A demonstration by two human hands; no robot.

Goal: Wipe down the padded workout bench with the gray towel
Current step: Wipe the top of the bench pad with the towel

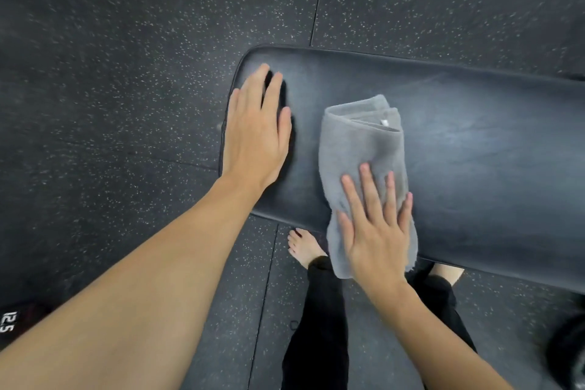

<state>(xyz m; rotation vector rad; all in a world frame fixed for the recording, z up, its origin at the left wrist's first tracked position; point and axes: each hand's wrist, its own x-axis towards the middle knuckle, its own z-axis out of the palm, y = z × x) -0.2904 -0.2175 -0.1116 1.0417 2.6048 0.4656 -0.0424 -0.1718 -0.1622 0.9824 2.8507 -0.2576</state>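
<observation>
At the far left edge, low down, a dark weight (15, 321) marked 12.5 sits on the speckled rubber floor (126, 57). Next comes the left hand (254, 133), laid flat and palm-down on the rounded end of the black padded surface (474, 152); its fingers (272, 89) are stretched out, close together and holding nothing, with the outer edge of the hand reaching just past the pad's left rim. Just to the right lies the gray towel (361, 149), folded into a long strip that runs across the width of the pad, its far end with a small white tag resting near the middle and its near end hanging over the front edge. The right hand (376, 231) presses flat on the near half of the towel, fingers (368, 190) spread slightly and lying on top of the cloth rather than curled around it. Below the pad's front edge a bare foot (302, 245) and black trouser legs (319, 326) stand on the floor. The rest of the pad stretches away to the right, dull streaks showing on its cover.
</observation>
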